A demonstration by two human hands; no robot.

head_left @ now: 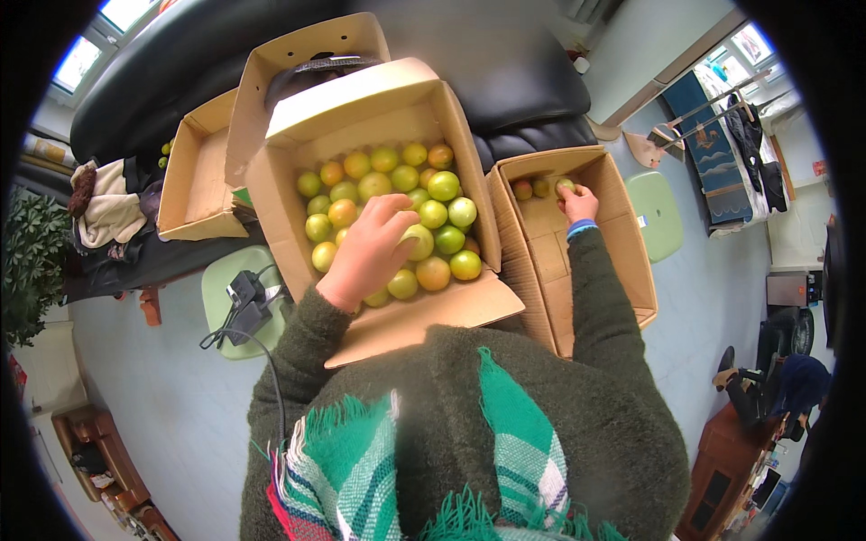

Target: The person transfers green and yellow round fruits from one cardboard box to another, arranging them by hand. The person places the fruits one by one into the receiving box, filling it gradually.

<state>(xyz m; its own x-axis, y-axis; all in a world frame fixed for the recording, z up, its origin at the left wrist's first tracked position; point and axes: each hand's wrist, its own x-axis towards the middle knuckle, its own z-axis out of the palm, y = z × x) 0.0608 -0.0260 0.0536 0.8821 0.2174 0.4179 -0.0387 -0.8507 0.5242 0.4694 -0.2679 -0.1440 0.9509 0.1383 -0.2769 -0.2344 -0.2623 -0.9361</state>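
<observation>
A large open cardboard box (379, 320) in front of me holds many green and orange tomatoes (443, 186). My left hand (370, 252) reaches in over them, its fingers curled round a pale green tomato (418, 242); the thumb is hidden. To the right stands a smaller, longer cardboard box (552, 261). At its far end my right hand (580, 206), a blue band at the wrist, pinches a small greenish tomato (565, 186). Just left of that hand, two more tomatoes (531, 188) lie against the far wall of the box.
Behind the boxes is a black sofa (505, 72). Another cardboard box (200, 171) stands at the left. A green stool (236, 347) carries a black adapter and cable (248, 311); a second green stool (654, 216) is at the right. Someone in dark clothes (785, 388) is at far right.
</observation>
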